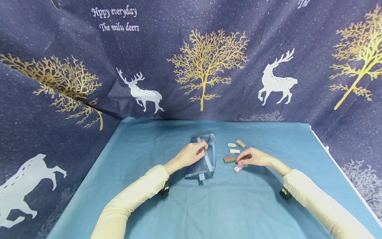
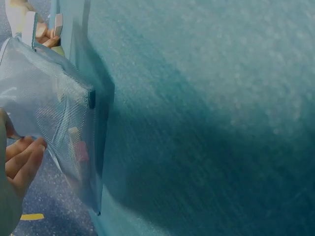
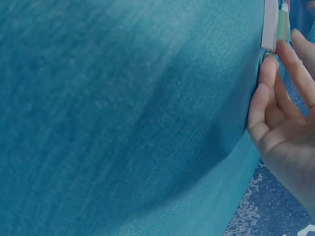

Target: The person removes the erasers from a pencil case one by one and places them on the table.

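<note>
In the head view my left hand (image 1: 194, 154) grips a see-through blue mesh zip pouch (image 1: 210, 155) by its upper layer, near the zipped side. The left wrist view shows the mesh pouch (image 2: 64, 105) raised at an angle, with a small pink piece (image 2: 81, 151) and a pale one visible through it. To the right, my right hand (image 1: 253, 157) pinches the end of a white block-shaped eraser (image 1: 237, 168) low over the cloth. Beside those fingertips lies an orange-and-green block (image 1: 229, 159).
Beyond the right hand lie a white block (image 1: 234, 151), a small pale oval piece (image 1: 231, 145) and an olive-brown piece (image 1: 240, 143). A blue cloth (image 1: 149, 139) covers the table, and a dark printed curtain (image 1: 179, 99) hangs behind it.
</note>
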The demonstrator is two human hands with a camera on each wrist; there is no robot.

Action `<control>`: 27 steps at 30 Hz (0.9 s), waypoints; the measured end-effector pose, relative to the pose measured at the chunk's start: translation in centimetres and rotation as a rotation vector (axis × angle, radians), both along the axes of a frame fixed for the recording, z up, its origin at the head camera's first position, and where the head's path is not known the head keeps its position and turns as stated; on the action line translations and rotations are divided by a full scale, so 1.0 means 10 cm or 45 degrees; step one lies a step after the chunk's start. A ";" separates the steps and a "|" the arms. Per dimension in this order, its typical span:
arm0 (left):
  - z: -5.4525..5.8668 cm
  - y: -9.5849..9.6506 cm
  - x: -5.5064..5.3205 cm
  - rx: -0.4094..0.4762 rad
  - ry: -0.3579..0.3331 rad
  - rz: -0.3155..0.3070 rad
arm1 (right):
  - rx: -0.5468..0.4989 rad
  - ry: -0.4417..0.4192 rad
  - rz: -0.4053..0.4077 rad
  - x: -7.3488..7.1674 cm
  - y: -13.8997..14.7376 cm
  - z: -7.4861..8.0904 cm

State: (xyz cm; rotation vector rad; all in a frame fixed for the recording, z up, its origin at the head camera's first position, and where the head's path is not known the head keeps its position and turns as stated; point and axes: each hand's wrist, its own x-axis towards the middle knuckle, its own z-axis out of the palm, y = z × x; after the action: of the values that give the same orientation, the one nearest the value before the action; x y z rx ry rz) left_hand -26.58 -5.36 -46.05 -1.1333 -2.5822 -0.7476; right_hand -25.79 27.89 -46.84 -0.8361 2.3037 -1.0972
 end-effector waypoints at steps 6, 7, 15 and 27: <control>-0.02 0.00 0.01 -0.008 0.009 0.002 | 0.017 0.106 -0.100 -0.02 0.00 -0.03; -0.02 0.00 0.01 -0.009 0.012 0.003 | 0.015 0.122 -0.113 -0.02 -0.01 -0.03; -0.01 -0.01 0.02 -0.007 0.016 -0.001 | 0.030 0.177 -0.195 0.01 -0.11 0.11; -0.01 0.02 0.00 0.014 0.033 -0.024 | 0.012 0.233 -0.190 -0.02 -0.23 0.10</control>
State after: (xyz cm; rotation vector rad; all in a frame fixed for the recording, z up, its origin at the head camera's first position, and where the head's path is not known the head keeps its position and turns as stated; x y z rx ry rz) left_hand -26.62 -5.20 -46.14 -1.1578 -2.5463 -0.7450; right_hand -26.00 25.60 -45.85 -0.8011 2.5566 -1.1114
